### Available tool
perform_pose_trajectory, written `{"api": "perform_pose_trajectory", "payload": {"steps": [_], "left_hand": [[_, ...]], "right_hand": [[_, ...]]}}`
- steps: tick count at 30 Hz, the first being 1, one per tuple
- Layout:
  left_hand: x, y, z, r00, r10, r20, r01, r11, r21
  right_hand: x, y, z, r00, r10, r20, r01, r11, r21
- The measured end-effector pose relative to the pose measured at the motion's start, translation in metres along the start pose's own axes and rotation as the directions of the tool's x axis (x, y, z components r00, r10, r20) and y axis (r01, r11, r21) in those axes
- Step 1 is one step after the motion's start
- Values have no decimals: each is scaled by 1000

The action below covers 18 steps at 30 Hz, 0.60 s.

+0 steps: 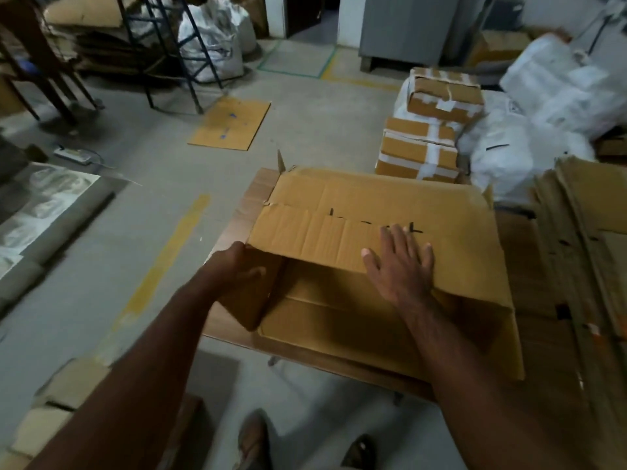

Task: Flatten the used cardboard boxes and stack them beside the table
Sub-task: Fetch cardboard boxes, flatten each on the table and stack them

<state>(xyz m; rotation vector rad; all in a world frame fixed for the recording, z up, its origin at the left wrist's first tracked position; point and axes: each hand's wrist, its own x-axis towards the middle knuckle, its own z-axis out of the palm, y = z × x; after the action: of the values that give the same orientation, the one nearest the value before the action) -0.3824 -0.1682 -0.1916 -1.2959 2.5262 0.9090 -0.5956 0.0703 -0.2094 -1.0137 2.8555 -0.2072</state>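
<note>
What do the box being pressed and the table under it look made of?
Box: corrugated cardboard, matte brown; ribbed creases show on its flap. Table: looks like wood or wood-look laminate, smooth reddish-brown with a faint grain; the picture is too blurred to tell which.

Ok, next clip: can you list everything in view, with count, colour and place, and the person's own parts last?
open box: one, brown, on the table, near end open
table: one, brown wood, under the box
flat cardboard stack: one, brown, right of the table
taped boxes: several, brown with white tape, stacked behind the table
white sacks: several, far right and far left
cardboard sheet: one, brown, on the floor beyond the table
metal rack: one, dark blue, far left
grey cabinet: one, far centre
sandalled feet: two, bottom centre
left hand: grip on the box's left side flap
right hand: flat, fingers spread, pressing the top panel
</note>
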Motion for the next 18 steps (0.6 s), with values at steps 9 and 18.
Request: {"api": "perform_pose_trajectory", "payload": {"steps": [9, 18], "left_hand": [[39, -100, -15, 941, -251, 228, 334, 580, -743], [64, -184, 48, 816, -379, 436, 577, 495, -650]], "right_hand": [[5, -114, 69, 969, -62, 240, 51, 997, 52], [-21, -137, 153, 851, 56, 523, -60, 998, -9]]}}
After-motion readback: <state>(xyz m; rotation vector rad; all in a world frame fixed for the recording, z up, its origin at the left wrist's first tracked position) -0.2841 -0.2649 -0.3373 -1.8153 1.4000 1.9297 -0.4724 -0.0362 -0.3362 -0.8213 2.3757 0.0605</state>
